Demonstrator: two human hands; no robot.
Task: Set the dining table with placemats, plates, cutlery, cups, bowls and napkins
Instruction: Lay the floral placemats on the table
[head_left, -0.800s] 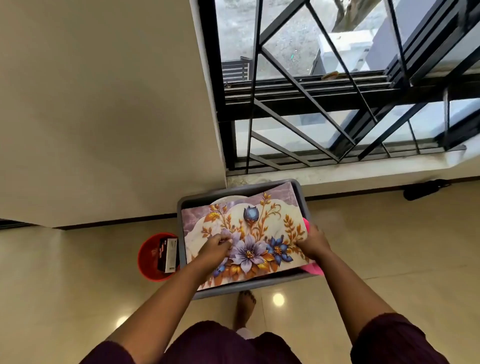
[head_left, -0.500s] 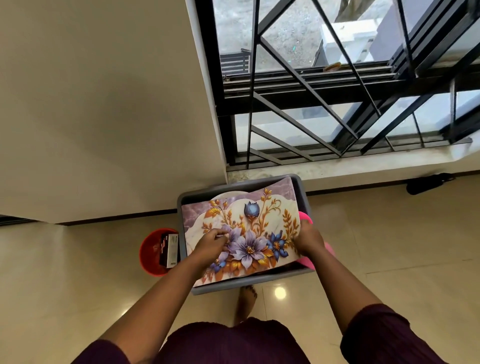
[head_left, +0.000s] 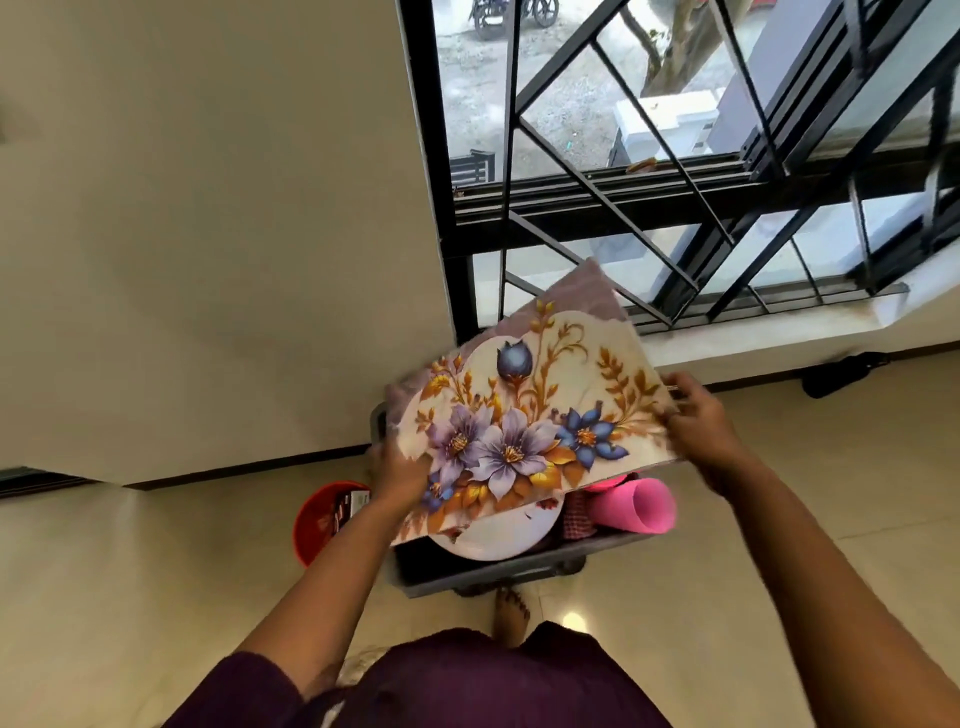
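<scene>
Red bucket lower left on the floor, ignore. Left hand pinches the placemat at its left edge, frame centre; mat tilted above the grey bin. Plate and pink roll sit in the bin under it. Right hand grips the right edge. Lift straight up with both edges level so the mat doesn't drag the plate, then carry flat to the desk
</scene>
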